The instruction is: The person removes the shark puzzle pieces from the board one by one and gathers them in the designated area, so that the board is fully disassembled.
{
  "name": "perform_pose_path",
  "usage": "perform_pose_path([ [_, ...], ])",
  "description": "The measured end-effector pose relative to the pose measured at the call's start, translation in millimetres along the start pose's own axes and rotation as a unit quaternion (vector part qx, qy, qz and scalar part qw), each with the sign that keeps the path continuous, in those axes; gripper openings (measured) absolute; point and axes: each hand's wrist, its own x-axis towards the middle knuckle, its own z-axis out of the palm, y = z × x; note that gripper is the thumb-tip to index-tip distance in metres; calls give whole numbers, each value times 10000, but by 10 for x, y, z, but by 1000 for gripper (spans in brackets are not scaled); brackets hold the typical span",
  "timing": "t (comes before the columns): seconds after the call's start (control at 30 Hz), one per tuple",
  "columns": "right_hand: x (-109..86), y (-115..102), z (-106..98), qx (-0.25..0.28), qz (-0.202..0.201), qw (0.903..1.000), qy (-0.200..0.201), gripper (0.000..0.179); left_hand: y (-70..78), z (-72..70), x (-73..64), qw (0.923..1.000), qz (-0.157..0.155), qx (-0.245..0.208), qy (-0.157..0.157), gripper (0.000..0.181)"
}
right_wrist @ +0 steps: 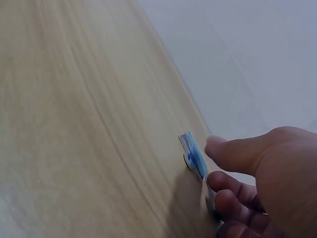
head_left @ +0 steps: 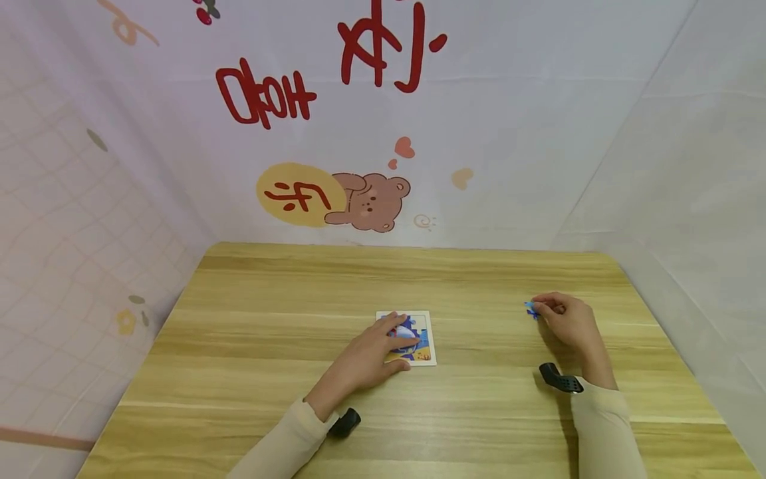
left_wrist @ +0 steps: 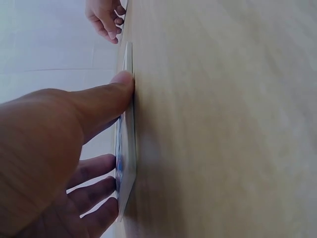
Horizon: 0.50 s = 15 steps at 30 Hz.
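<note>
- On a wood-grain table (head_left: 479, 412), seen through the head camera I follow from afar, a person's left hand (head_left: 366, 356) lies over a small white-bordered puzzle board (head_left: 432, 352), fingers spread across its colorful picture.
- At the board's edge, my left wrist feed shows the thumb touching the near side, with fingertips against the far part; the board rests flat on the wood.
- Well apart, to the board's right, the right hand (head_left: 570, 324) pinches a blue puzzle piece (head_left: 530, 308) between thumb and fingers.
- In the right wrist view, I see the piece tilted at the fingertips; I cannot tell whether it touches the table.
- Below both hands, pale sleeves (head_left: 607, 432) meet black wrist devices (head_left: 344, 423).
- Behind the table, a white backdrop (head_left: 509, 120) carries red characters (head_left: 266, 96) and a brown cartoon bear (head_left: 374, 203).
</note>
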Motion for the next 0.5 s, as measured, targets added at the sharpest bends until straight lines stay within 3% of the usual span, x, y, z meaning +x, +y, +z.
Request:
perform_pose_path([
  [0.5,23,-270,34,251,-278,9992,99,39,-16,-23,0,9999,-129,1,54,48],
])
